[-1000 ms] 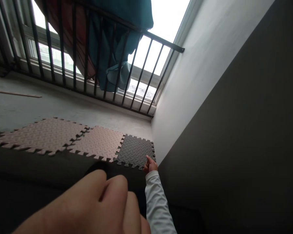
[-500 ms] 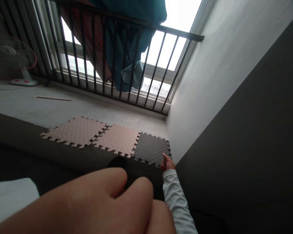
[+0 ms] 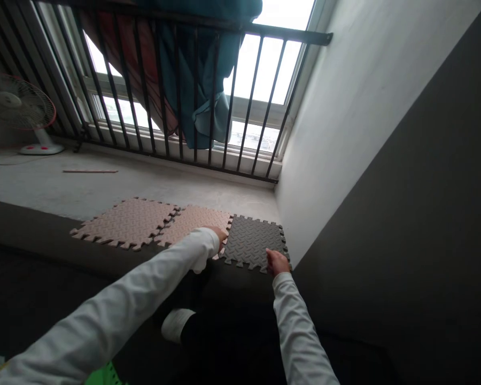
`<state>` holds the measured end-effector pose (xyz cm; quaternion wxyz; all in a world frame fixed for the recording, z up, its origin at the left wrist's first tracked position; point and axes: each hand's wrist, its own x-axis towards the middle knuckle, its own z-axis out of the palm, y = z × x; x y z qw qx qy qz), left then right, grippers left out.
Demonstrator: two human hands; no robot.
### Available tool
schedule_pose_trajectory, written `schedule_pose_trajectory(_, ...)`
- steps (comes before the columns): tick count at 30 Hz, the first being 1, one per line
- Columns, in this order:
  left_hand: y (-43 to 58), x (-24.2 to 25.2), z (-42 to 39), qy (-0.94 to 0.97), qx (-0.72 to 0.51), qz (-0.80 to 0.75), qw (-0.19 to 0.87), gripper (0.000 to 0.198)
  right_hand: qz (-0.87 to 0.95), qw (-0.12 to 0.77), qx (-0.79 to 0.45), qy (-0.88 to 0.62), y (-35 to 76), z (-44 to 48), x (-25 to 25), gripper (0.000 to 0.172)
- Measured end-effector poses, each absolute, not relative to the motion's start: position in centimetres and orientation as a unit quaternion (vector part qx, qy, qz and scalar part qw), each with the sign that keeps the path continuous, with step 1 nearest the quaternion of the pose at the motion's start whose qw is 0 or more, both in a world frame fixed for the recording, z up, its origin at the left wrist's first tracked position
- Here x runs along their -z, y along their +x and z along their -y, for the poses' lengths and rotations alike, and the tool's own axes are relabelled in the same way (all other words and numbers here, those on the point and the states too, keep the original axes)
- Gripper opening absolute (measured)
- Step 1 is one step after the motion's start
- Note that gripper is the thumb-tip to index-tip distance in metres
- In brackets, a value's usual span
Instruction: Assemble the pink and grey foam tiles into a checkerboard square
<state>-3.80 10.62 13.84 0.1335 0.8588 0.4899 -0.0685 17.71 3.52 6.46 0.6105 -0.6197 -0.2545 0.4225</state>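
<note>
A dark grey foam mat tile point(image 3: 253, 240) with jigsaw edges lies on the ledge beside the wall. My right hand point(image 3: 278, 262) is closed on its front right corner, thumb side against the top. At the seam on its left is my left hand point(image 3: 219, 236), fingers closed and pressed down on the tile's edge; the sleeve and wrist hide part of them. Left of the seam lies a pink foam tile point(image 3: 192, 218), partly covered by my left forearm. Another pink foam tile point(image 3: 130, 219) adjoins it further left, with a narrow gap showing between their teeth.
A black railing point(image 3: 176, 155) runs along the window, with blue and reddish curtains point(image 3: 208, 101) behind it. On the left stand a white fan point(image 3: 40, 141) and a thin strip point(image 3: 90, 171). A grey-white wall point(image 3: 316, 160) bounds the right side. Something green point(image 3: 104, 374) shows below.
My left hand, which was close to the camera, has reached forward and down to the seam between the pink and grey tiles. My right hand stays at the grey tile's corner.
</note>
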Motion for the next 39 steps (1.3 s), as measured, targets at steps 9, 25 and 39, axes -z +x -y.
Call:
schedule_pose_trajectory(9, -2.0, -0.8, -15.8, 0.806, 0.062, -0.573, 0.135, 0.059, 0.483, 0.08, -0.202, -0.848, 17.6, -4.9, -4.8, 0.048)
schedule_pose_trajectory(25, 0.0, 0.9, -19.4, 0.818, 0.017, -0.562, 0.118, 0.042, 0.497, -0.093, -0.165, -0.847, 18.7, -9.7, -3.1, 0.079)
schedule_pose_trajectory(39, 3.0, 1.3, -22.6, 0.795, -0.016, -0.605, 0.04, 0.041, 0.53, -0.148, -0.191, -0.813, 19.1, -11.9, -3.1, 0.088)
